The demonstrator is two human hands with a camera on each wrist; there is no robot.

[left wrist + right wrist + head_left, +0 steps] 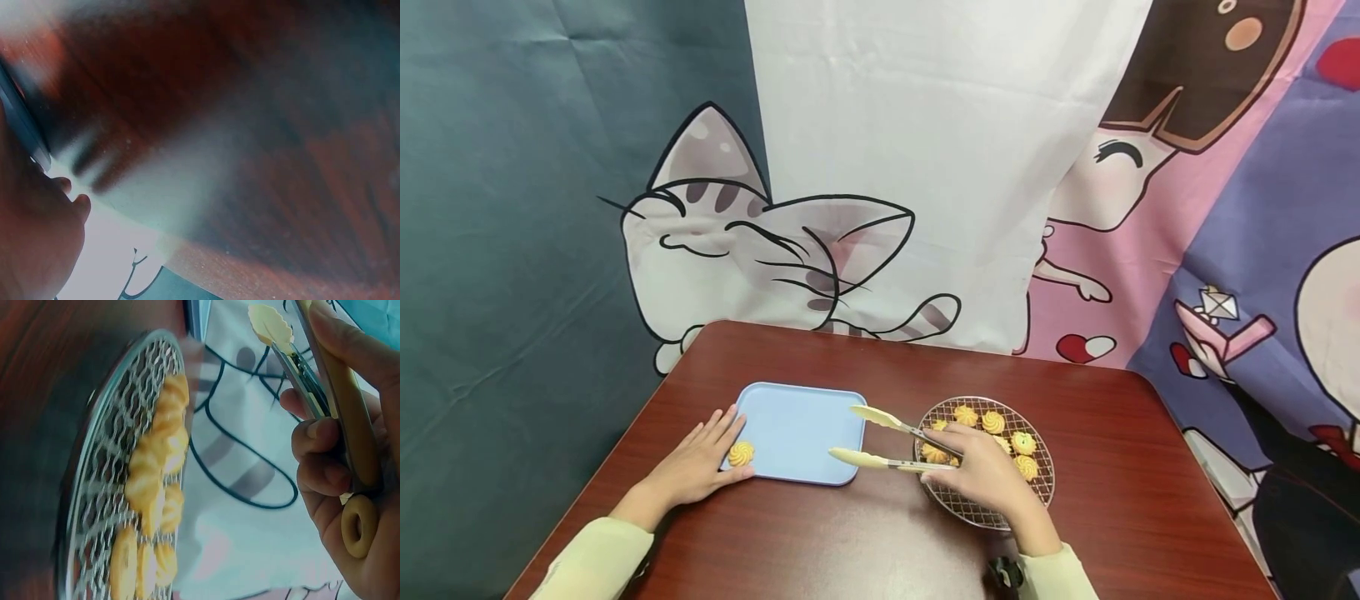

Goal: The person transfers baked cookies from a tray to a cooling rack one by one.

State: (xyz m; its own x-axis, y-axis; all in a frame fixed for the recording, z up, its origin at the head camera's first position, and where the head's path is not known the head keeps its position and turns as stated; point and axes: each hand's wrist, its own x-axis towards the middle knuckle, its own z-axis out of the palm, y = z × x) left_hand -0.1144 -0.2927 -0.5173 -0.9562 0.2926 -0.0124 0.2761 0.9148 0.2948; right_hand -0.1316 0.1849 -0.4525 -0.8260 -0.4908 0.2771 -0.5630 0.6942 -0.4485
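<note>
One cookie lies on the blue tray, just under the fingertips of the left hand, which rests flat with straight fingers on the tray's near left edge. The right hand grips one pair of cream tongs, whose tips stand apart over the tray's right edge. Beneath that hand sits one round wire rack holding perhaps six or seven cookies; the hand hides some. Bare table lies between the two wrists.
</note>
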